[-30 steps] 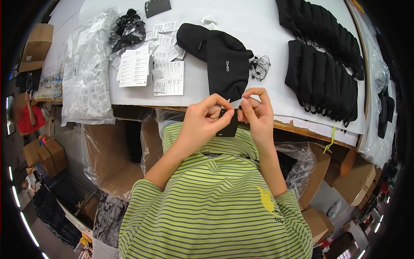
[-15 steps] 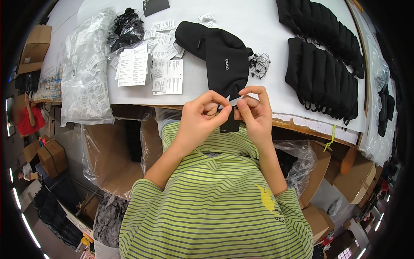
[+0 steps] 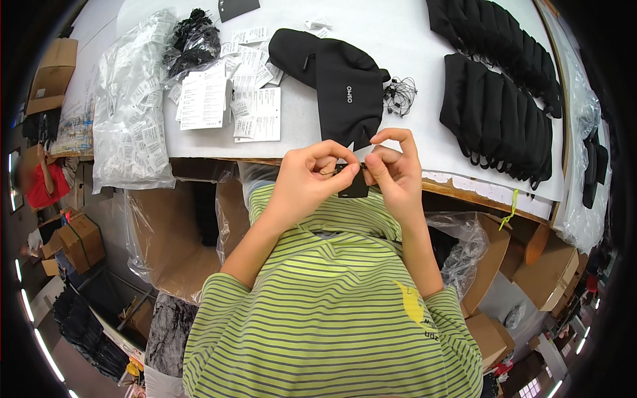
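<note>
Black tag (image 3: 353,184) pinched by left hand (image 3: 308,178) and right hand (image 3: 393,169), off table edge (image 3: 464,189), below black mitten (image 3: 348,99).

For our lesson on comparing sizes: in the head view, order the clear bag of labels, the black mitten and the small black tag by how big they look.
1. clear bag of labels
2. black mitten
3. small black tag, though nearest the camera

Tag (image 3: 353,184) between both hands, before mitten (image 3: 348,99)
</note>
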A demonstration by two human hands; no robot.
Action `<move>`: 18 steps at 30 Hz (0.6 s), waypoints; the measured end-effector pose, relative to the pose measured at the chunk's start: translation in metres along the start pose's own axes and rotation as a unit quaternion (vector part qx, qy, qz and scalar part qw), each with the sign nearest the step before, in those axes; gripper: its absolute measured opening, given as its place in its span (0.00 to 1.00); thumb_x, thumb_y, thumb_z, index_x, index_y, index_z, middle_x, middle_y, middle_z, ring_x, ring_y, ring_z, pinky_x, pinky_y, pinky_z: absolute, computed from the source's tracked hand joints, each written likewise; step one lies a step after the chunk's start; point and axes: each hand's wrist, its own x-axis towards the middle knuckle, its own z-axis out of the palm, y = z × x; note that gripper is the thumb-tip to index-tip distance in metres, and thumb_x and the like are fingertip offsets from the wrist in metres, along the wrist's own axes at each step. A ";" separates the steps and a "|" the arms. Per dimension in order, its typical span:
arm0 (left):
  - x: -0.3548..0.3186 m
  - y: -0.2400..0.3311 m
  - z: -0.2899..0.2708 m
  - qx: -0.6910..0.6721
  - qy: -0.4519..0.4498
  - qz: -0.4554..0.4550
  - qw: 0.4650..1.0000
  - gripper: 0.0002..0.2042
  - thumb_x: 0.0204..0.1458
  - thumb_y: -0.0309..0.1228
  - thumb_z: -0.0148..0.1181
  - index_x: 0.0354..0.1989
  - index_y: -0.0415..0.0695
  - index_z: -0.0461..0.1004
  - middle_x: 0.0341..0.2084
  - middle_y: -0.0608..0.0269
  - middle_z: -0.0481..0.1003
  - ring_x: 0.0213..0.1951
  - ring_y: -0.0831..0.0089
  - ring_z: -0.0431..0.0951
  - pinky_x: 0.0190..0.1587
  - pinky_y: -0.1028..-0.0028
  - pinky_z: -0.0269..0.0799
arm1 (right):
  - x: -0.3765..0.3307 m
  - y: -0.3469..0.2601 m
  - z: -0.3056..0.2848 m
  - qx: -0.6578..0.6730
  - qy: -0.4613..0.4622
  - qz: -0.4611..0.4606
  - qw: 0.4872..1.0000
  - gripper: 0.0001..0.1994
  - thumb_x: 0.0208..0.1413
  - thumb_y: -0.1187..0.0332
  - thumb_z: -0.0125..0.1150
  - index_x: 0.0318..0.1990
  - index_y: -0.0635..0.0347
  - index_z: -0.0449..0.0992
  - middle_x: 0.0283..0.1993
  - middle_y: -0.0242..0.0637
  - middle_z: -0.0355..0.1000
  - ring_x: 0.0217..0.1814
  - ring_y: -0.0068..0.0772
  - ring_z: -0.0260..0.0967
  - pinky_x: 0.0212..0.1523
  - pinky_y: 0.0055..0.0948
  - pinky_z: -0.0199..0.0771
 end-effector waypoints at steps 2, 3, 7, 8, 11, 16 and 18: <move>0.001 -0.004 0.000 -0.014 -0.010 -0.009 1.000 0.03 0.49 0.23 0.61 0.31 0.37 0.75 0.13 0.83 0.51 0.18 0.92 0.48 0.21 0.84 0.41 | 0.000 0.002 -0.001 -0.013 -0.006 0.001 1.000 0.10 0.58 0.75 0.53 0.44 0.62 0.60 0.21 0.28 0.65 0.23 0.14 0.59 0.25 0.14 0.56; 0.001 -0.004 0.000 -0.014 -0.010 -0.009 1.000 0.03 0.49 0.23 0.61 0.31 0.37 0.75 0.13 0.83 0.51 0.18 0.92 0.48 0.21 0.84 0.41 | 0.000 0.003 -0.001 -0.050 -0.008 -0.014 0.999 0.10 0.58 0.75 0.53 0.44 0.62 0.60 0.21 0.28 0.65 0.23 0.14 0.59 0.25 0.14 0.56; -0.001 -0.002 0.002 -0.037 -0.005 -0.013 0.999 0.03 0.49 0.23 0.60 0.30 0.37 0.74 0.13 0.83 0.51 0.18 0.93 0.48 0.21 0.85 0.42 | -0.002 0.005 -0.001 -0.052 0.022 -0.034 0.998 0.10 0.58 0.75 0.53 0.44 0.62 0.60 0.20 0.28 0.65 0.23 0.14 0.59 0.25 0.14 0.56; -0.001 -0.002 0.003 -0.045 0.001 -0.010 0.999 0.03 0.49 0.23 0.60 0.30 0.36 0.74 0.13 0.83 0.52 0.18 0.93 0.48 0.21 0.85 0.42 | -0.002 0.004 0.000 -0.051 0.021 -0.034 0.998 0.10 0.58 0.75 0.53 0.44 0.62 0.60 0.20 0.28 0.65 0.23 0.14 0.59 0.25 0.14 0.56; -0.001 -0.003 0.004 -0.048 0.006 -0.011 0.999 0.04 0.50 0.23 0.60 0.30 0.36 0.73 0.13 0.83 0.52 0.18 0.93 0.49 0.21 0.85 0.42 | -0.004 0.003 0.003 -0.038 0.035 -0.025 0.998 0.10 0.58 0.75 0.53 0.44 0.62 0.60 0.19 0.29 0.64 0.22 0.14 0.59 0.25 0.13 0.56; -0.002 -0.002 0.005 -0.054 0.007 -0.014 0.998 0.04 0.50 0.23 0.60 0.30 0.36 0.73 0.13 0.83 0.52 0.18 0.93 0.49 0.21 0.85 0.42 | -0.005 0.008 0.003 -0.110 0.036 -0.072 0.991 0.10 0.57 0.74 0.55 0.43 0.62 0.62 0.19 0.29 0.65 0.21 0.15 0.60 0.24 0.13 0.56; -0.003 -0.003 0.007 -0.062 0.009 -0.015 0.998 0.03 0.49 0.23 0.60 0.30 0.36 0.73 0.12 0.83 0.52 0.18 0.93 0.49 0.21 0.85 0.42 | -0.006 0.007 0.006 -0.127 0.044 -0.078 0.988 0.09 0.57 0.75 0.55 0.42 0.62 0.62 0.19 0.30 0.66 0.21 0.15 0.59 0.23 0.13 0.56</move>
